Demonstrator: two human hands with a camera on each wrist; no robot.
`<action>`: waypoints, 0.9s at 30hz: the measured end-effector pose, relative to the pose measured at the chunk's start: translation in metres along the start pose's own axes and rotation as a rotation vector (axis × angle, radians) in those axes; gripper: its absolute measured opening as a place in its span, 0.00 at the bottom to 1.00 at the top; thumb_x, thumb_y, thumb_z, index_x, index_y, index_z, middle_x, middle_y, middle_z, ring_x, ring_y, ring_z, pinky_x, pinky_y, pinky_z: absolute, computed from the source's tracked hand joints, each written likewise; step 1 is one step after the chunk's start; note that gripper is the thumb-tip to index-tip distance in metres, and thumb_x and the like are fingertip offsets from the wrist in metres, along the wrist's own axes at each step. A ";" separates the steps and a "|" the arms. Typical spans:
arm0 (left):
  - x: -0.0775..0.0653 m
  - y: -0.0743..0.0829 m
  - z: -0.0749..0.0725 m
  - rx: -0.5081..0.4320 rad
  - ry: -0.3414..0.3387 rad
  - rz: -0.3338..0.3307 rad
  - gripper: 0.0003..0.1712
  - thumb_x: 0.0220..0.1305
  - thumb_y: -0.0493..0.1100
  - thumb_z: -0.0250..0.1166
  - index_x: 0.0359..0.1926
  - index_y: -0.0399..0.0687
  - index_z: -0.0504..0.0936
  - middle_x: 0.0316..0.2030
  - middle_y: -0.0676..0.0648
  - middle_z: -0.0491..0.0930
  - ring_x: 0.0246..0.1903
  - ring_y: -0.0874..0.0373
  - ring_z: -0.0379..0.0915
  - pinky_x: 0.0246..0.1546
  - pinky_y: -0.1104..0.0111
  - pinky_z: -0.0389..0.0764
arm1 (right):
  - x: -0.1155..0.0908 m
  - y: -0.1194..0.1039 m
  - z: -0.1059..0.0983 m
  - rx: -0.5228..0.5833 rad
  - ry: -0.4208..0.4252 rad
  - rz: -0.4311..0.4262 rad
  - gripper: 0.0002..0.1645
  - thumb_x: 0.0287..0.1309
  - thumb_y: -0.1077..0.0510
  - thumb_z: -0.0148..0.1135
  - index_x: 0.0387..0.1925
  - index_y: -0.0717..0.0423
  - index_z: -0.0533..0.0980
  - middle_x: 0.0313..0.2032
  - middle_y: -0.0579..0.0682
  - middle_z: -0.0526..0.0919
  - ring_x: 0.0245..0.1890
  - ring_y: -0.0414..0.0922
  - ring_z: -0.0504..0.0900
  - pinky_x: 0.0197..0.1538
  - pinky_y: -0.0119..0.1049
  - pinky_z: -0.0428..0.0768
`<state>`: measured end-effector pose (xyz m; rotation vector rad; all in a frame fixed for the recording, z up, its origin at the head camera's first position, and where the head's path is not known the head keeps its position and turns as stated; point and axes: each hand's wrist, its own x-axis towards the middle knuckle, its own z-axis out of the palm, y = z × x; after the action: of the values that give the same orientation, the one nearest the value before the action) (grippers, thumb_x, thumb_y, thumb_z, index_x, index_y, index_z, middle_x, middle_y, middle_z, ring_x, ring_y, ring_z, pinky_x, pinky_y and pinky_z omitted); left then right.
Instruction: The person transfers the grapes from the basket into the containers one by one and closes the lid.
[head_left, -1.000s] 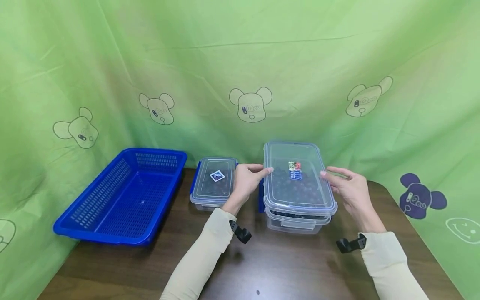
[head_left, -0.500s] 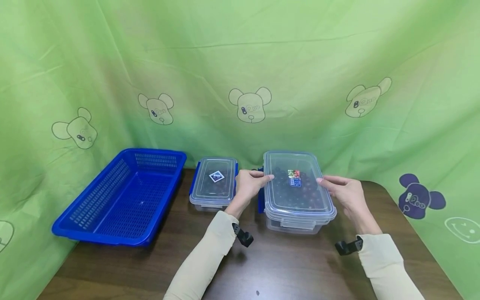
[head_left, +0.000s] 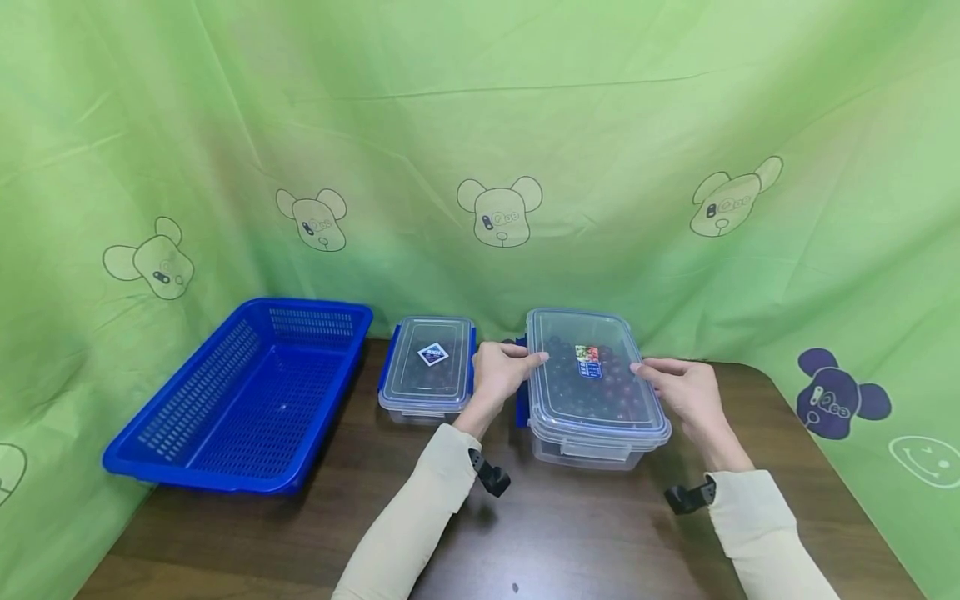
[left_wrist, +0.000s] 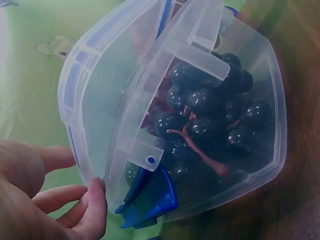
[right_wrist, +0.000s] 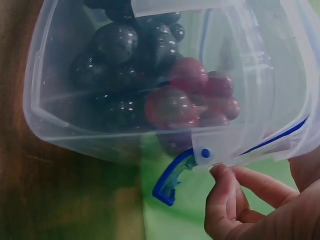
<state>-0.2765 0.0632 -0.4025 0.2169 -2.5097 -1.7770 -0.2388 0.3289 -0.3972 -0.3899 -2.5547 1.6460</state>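
Note:
A clear plastic lid (head_left: 558, 400) with a fruit label lies over a clear food container (head_left: 596, 454). My left hand (head_left: 495, 379) pinches the lid's left edge, and my right hand (head_left: 688, 400) holds its right edge between thumb and fingers. Through the container wall, the left wrist view shows dark grapes (left_wrist: 205, 102) with a brown stem; reddish grapes (right_wrist: 172, 107) appear in the right wrist view. A gap separates part of the lid from the container's rim on the left. The blue side clips (left_wrist: 157, 197) hang unfastened.
Left of my left hand stands a smaller lidded container (head_left: 427, 383) with a diamond label and blue clips. A blue plastic basket (head_left: 281, 408) sits farther left on the brown table (head_left: 570, 533). A green patterned curtain (head_left: 600, 108) hangs close behind everything.
The lid has come down onto the container, its far edge dropping most. Both hands moved down with it; the right hand also shifted slightly left. The basket and smaller container stayed put.

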 end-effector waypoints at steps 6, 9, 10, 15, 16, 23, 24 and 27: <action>-0.002 0.001 0.000 0.173 0.017 0.035 0.16 0.53 0.56 0.83 0.37 0.53 0.95 0.44 0.50 0.93 0.45 0.55 0.88 0.43 0.64 0.87 | -0.001 0.002 0.003 -0.066 0.033 -0.014 0.32 0.67 0.49 0.71 0.62 0.69 0.80 0.34 0.40 0.88 0.29 0.31 0.82 0.34 0.28 0.84; -0.001 0.000 0.000 0.184 0.012 0.037 0.16 0.53 0.56 0.83 0.37 0.53 0.95 0.45 0.50 0.93 0.48 0.53 0.88 0.46 0.62 0.87 | -0.002 0.002 0.004 -0.060 0.041 -0.015 0.31 0.66 0.50 0.71 0.61 0.70 0.80 0.34 0.42 0.89 0.28 0.31 0.83 0.34 0.28 0.84; -0.001 0.000 0.000 0.180 0.009 0.036 0.16 0.53 0.56 0.83 0.37 0.53 0.95 0.45 0.49 0.93 0.48 0.53 0.88 0.46 0.62 0.88 | -0.002 0.002 0.005 -0.058 0.043 -0.013 0.31 0.66 0.50 0.71 0.61 0.70 0.80 0.33 0.42 0.89 0.28 0.31 0.82 0.33 0.29 0.84; 0.000 -0.005 0.001 0.172 0.008 0.029 0.15 0.54 0.55 0.83 0.38 0.52 0.95 0.45 0.49 0.92 0.48 0.51 0.87 0.44 0.62 0.87 | -0.002 0.004 0.008 -0.051 0.033 0.011 0.33 0.66 0.50 0.71 0.62 0.71 0.79 0.29 0.42 0.88 0.26 0.33 0.84 0.32 0.31 0.86; 0.000 -0.006 0.001 0.164 0.006 0.022 0.15 0.54 0.55 0.83 0.38 0.51 0.95 0.45 0.49 0.92 0.47 0.52 0.86 0.43 0.63 0.87 | -0.002 0.004 0.008 -0.064 0.036 0.014 0.33 0.66 0.50 0.71 0.62 0.70 0.79 0.29 0.41 0.88 0.26 0.33 0.83 0.32 0.30 0.85; 0.002 -0.011 0.005 0.107 0.009 -0.005 0.14 0.54 0.55 0.83 0.34 0.52 0.94 0.40 0.51 0.92 0.33 0.60 0.82 0.32 0.69 0.81 | -0.001 0.007 0.009 -0.107 0.066 -0.005 0.31 0.66 0.50 0.71 0.60 0.70 0.81 0.30 0.45 0.90 0.25 0.32 0.84 0.31 0.30 0.85; 0.002 -0.011 0.005 0.102 0.012 -0.005 0.14 0.53 0.55 0.83 0.34 0.52 0.94 0.40 0.51 0.92 0.33 0.61 0.82 0.33 0.69 0.81 | -0.001 0.007 0.009 -0.107 0.065 -0.008 0.31 0.66 0.51 0.71 0.60 0.70 0.81 0.30 0.45 0.90 0.24 0.32 0.84 0.31 0.30 0.85; 0.002 -0.011 0.005 0.088 0.011 -0.007 0.14 0.54 0.54 0.83 0.34 0.52 0.93 0.40 0.51 0.91 0.33 0.61 0.81 0.34 0.68 0.82 | 0.000 0.005 0.009 -0.132 0.068 -0.014 0.30 0.66 0.50 0.71 0.59 0.69 0.81 0.33 0.48 0.91 0.25 0.33 0.84 0.32 0.30 0.85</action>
<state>-0.2783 0.0635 -0.4148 0.2390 -2.5853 -1.6639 -0.2399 0.3229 -0.4058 -0.4289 -2.6171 1.4381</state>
